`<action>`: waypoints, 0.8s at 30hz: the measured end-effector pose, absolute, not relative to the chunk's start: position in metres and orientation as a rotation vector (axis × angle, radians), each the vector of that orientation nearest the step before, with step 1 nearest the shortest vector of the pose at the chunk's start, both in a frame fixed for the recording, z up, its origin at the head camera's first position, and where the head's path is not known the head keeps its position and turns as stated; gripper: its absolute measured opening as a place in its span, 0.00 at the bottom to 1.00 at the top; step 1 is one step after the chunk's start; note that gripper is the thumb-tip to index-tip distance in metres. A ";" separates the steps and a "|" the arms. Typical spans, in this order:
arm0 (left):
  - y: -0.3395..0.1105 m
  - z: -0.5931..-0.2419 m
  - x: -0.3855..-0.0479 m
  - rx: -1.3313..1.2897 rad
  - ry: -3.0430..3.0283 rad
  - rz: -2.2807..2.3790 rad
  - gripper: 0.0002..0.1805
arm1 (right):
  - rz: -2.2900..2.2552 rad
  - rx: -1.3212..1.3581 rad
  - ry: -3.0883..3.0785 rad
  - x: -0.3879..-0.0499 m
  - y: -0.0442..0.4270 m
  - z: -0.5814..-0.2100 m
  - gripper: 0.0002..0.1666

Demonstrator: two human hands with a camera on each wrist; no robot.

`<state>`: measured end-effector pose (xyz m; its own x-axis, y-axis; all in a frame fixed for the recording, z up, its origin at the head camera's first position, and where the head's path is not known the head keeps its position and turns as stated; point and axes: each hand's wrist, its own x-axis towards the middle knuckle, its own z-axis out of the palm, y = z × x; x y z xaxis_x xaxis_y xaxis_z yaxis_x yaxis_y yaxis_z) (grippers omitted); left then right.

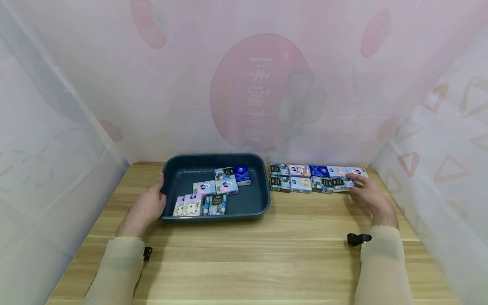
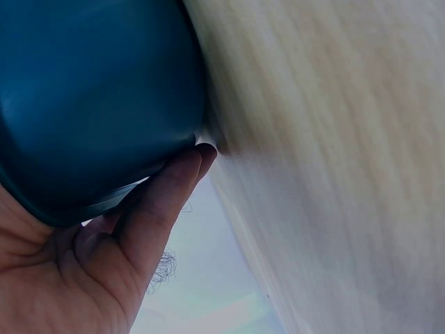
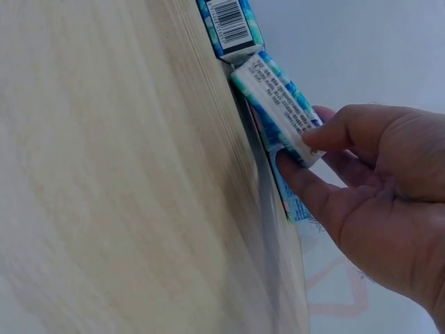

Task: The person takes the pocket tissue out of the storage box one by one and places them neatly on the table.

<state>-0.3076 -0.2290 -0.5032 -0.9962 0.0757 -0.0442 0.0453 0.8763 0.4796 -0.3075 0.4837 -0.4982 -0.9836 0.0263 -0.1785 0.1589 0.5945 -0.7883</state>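
Note:
A dark teal tray [image 1: 248,209] stands at the left of the table's back, holding several small tissue packs, among them a blue one [image 1: 242,174]. My left hand [image 1: 146,207] lies at the tray's left end, its fingers against the outer wall, as the left wrist view [image 2: 104,257] also shows. At the right end of the packs, my right hand [image 1: 371,197] pinches a dark floral pack [image 1: 340,182] between thumb and fingers. In the right wrist view that pack [image 3: 274,104] is tilted, one end close to a neighbouring floral pack [image 3: 229,28].
Two rows of packs [image 1: 300,184] stand right of the tray along the back of the wooden table [image 1: 267,262]. Printed cloth walls [image 1: 183,106] rise behind and at both sides.

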 end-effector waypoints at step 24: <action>-0.228 -0.503 -0.307 0.072 2.972 0.759 0.42 | -1.464 0.257 2.815 -0.307 0.467 -0.487 0.38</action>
